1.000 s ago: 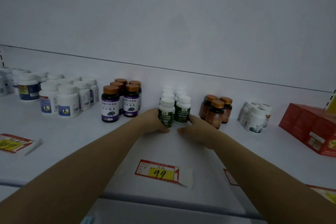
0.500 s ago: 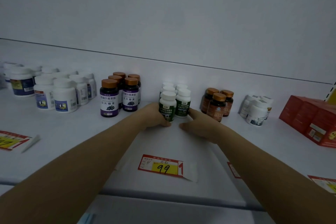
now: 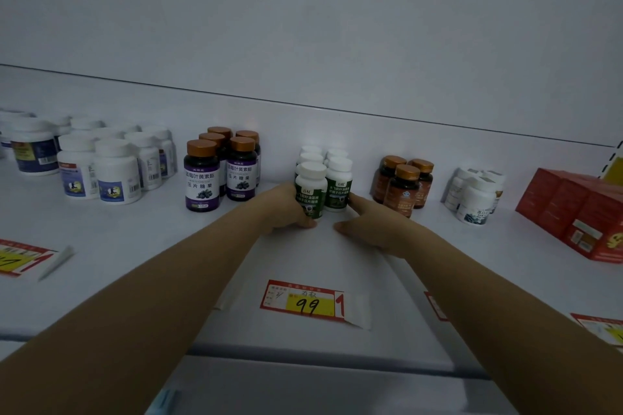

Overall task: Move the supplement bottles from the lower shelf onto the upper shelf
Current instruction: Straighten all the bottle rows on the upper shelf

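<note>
Green-labelled supplement bottles (image 3: pixel 323 178) stand on the white shelf (image 3: pixel 151 246), with purple-labelled bottles (image 3: pixel 202 178) at their nine o'clock. Little has shifted this past second. The left hand (image 3: pixel 286 205) still wraps the front-left bottle (image 3: pixel 309 192) and the right hand (image 3: pixel 371 226) touches the front-right bottle (image 3: pixel 338 189) with straight fingers, so letting go seems next.

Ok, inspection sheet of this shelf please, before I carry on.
Surface: white shelf, bottles standing upright in groups.
Job's things: white-capped green-label bottles, two rows, between both hands.
Clutter: copper-capped purple-label bottles, amber bottles, white bottles, red boxes, red-and-yellow "99" price tag.
Hands: left hand grips the front-left green bottle; right hand touches the front-right one with straight fingers.
Cables: nothing seen.
Surroundings: plain white back panel.
</note>
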